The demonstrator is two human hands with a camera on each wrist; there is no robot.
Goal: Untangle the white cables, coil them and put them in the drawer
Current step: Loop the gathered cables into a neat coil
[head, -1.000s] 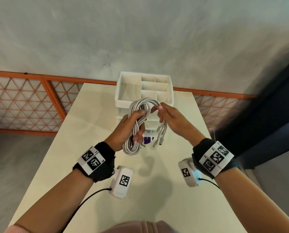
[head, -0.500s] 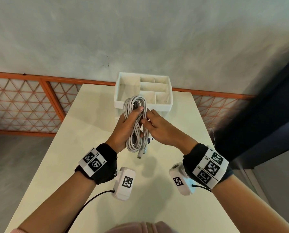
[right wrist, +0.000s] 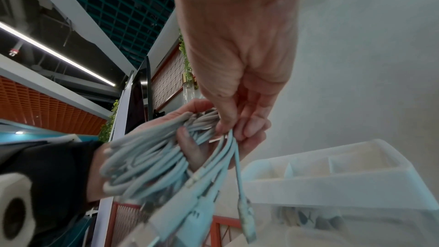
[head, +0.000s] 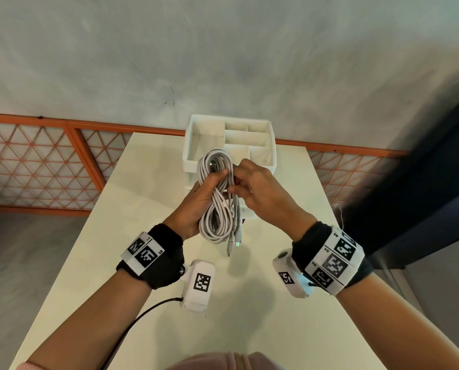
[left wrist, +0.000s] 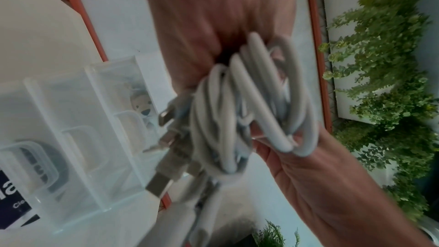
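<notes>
Your right hand (right wrist: 237,59) pinches loose cable ends beside the white cable coil (right wrist: 147,153) gripped in your left hand (right wrist: 190,138); the drawer (right wrist: 332,174) sits below.

1. This looks like an office or commercial interior, not a home: the right wrist view shows an open teal grid ceiling (right wrist: 133,5) with exposed services and a long linear strip light (right wrist: 57,53).
2. Orange-framed lattice panels (head: 36,161) run along a plain grey plastered wall (head: 223,54).
3. Green hanging foliage (left wrist: 385,82) decorates a wall.
4. A cream flat-topped surface (head: 169,303) carries a white plastic compartmented desk organiser (head: 212,137).
</notes>
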